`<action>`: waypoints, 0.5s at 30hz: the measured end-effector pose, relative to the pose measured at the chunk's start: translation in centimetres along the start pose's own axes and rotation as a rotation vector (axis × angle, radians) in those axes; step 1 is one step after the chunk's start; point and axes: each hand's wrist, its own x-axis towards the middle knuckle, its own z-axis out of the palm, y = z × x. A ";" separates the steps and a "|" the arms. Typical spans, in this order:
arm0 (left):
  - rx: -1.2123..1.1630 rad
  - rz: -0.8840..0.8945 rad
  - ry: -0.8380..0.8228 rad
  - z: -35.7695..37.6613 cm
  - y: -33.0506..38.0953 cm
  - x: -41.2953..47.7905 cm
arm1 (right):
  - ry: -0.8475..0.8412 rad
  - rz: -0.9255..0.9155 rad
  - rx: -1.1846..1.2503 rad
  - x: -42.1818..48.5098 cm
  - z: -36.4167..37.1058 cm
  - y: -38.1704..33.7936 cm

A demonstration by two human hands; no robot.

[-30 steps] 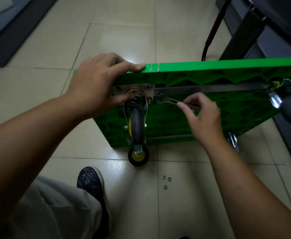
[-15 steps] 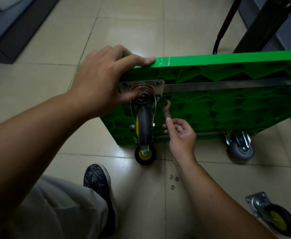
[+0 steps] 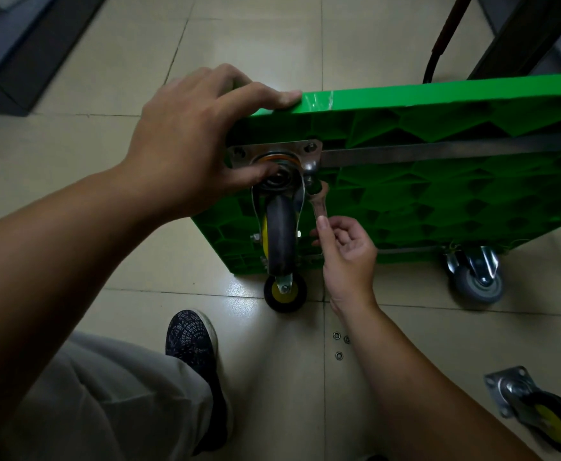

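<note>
Pinching the wrench [image 3: 319, 204] above it, right hand [image 3: 347, 254]; left hand [image 3: 189, 144] clasping cart edge [image 3: 439, 98].

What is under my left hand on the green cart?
The left hand grips the green cart's corner, fingers over its edge, thumb on the caster's swivel. The mounting plate shows between them; the cart's corner itself is covered.

Platform [image 3: 439, 201]: bright green, underside ribbed in a honeycomb-like pattern. Caster [image 3: 280, 234] on its underside: dark grey tyre, yellow hub, silver plate [image 3: 309, 151]. Wrench [image 3: 320, 207] beside that: plain silver. Second caster [image 3: 478, 279] at the platform's lower corner: pale grey wheel. Shoe [image 3: 191, 341] below the platform: dark, fine pale dots. Floor [image 3: 256, 44]: beige tiles.
</note>
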 end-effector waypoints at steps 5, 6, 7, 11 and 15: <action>0.003 0.001 0.002 0.0 0.0 0.0 | 0.026 -0.008 0.007 0.0 1.2 0.1; 0.004 0.000 0.003 0.0 0.0 0.0 | 0.036 0.000 0.009 0.0 1.4 0.2; 0.004 -0.001 0.005 0.0 0.0 0.0 | 0.041 0.007 0.009 0.0 1.6 0.3; 0.005 -0.009 0.006 0.1 0.1 0.0 | 0.033 0.019 0.002 0.2 2.3 0.6; -0.006 -0.018 0.004 0.0 0.1 0.2 | 0.040 -0.053 -0.134 1.0 1.1 -0.3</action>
